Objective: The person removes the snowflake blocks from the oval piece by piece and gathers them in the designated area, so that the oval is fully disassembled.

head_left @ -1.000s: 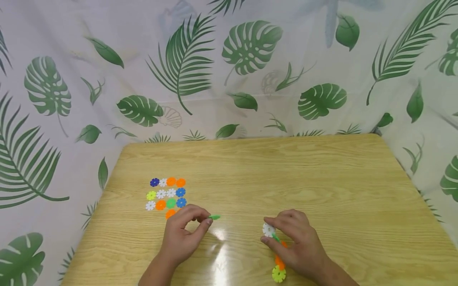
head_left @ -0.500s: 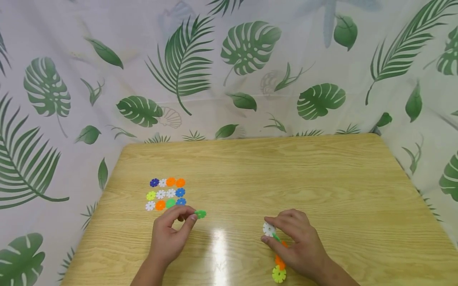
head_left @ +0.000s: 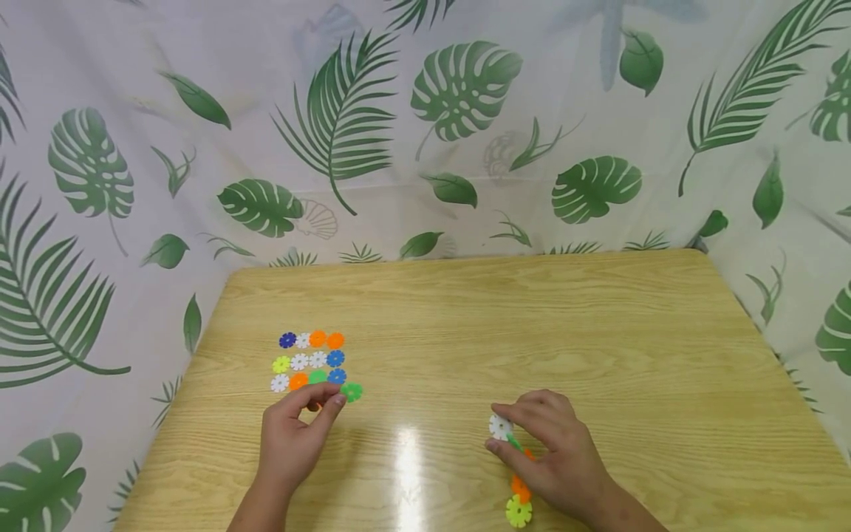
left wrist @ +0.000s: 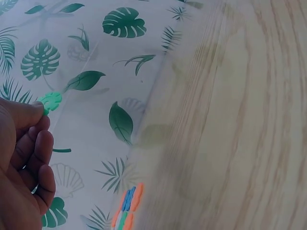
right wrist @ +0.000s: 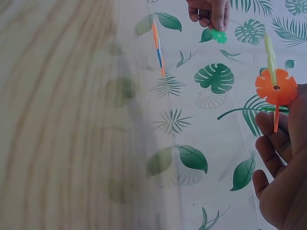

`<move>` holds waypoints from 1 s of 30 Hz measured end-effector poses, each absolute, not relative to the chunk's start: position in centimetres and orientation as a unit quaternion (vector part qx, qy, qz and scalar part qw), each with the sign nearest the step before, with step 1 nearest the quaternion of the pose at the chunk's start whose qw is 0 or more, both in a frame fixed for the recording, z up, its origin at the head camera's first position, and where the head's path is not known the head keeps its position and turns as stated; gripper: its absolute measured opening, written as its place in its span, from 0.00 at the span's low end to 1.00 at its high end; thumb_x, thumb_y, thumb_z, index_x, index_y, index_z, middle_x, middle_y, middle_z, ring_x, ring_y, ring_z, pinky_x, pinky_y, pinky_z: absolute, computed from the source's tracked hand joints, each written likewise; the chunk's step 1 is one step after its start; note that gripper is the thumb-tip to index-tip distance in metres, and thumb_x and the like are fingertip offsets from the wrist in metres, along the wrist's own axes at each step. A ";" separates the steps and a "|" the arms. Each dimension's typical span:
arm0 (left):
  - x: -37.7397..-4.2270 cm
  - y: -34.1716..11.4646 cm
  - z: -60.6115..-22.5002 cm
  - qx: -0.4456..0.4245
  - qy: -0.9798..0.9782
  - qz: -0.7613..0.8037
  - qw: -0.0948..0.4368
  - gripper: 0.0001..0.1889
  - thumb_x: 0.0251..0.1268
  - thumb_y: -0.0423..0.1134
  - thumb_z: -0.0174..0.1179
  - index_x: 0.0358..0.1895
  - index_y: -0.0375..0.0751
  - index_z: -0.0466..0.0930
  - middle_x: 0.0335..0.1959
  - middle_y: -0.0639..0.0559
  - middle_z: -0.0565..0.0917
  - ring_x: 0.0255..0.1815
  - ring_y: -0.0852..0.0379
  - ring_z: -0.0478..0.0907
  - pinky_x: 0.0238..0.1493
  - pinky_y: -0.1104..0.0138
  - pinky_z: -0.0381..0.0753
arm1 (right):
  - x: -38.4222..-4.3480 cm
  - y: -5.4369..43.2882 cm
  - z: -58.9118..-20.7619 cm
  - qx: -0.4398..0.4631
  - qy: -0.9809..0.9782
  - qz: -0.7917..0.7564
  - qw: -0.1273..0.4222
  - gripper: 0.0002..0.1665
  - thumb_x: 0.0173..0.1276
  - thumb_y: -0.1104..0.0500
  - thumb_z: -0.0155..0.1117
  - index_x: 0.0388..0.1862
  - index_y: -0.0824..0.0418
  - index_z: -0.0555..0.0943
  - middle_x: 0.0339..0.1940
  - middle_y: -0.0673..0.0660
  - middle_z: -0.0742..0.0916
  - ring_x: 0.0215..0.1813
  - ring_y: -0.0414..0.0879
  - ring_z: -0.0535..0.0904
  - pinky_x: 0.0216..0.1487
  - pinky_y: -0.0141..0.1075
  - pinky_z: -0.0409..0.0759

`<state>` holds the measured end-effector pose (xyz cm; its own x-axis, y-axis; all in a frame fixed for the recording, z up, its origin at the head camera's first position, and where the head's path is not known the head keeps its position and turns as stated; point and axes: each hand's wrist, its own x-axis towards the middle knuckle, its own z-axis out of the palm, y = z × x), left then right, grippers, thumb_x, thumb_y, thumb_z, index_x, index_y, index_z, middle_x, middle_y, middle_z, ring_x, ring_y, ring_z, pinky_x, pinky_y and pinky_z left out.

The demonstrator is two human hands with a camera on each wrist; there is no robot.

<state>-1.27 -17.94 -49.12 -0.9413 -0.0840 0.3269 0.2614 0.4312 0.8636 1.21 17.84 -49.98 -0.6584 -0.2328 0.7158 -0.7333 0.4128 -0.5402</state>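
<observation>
My left hand (head_left: 289,443) pinches a green notched plastic disc (head_left: 352,392) between thumb and fingertip, just right of the rows of discs. In the left wrist view the same green disc (left wrist: 51,101) sticks out past the thumb. My right hand (head_left: 555,454) holds a chain of joined notched discs. A white disc (head_left: 500,426) sits between its thumb and fingertips, a green one (head_left: 513,441) shows edge-on, then orange ones (head_left: 521,488), and a yellow disc (head_left: 518,511) hangs at the near end. In the right wrist view an orange disc (right wrist: 268,90) joins the yellow disc (right wrist: 269,55); the white one is hidden there.
Rows of loose notched discs lie at the table's left: a dark blue disc (head_left: 287,340), white, orange, yellow, green and blue ones (head_left: 335,358). My left hand partly covers the nearest ones. A leaf-print cloth (head_left: 399,148) hangs behind the wooden table (head_left: 465,318).
My left hand has moved left toward the rows with the green disc, which has turned from edge-on to nearly face-on. The right hand and its chain have stayed in place.
</observation>
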 end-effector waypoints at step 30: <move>-2.8 -22.6 -51.6 0.116 -0.870 -0.478 0.036 0.08 0.70 0.39 0.69 0.48 0.42 0.88 0.39 0.51 0.89 0.40 0.52 0.82 0.42 0.69 0.81 | 1.3 17.9 -49.8 0.308 -0.787 0.456 0.277 0.23 0.69 0.46 0.75 0.54 0.59 0.88 0.38 0.45 0.88 0.47 0.47 0.77 0.61 0.37 0.66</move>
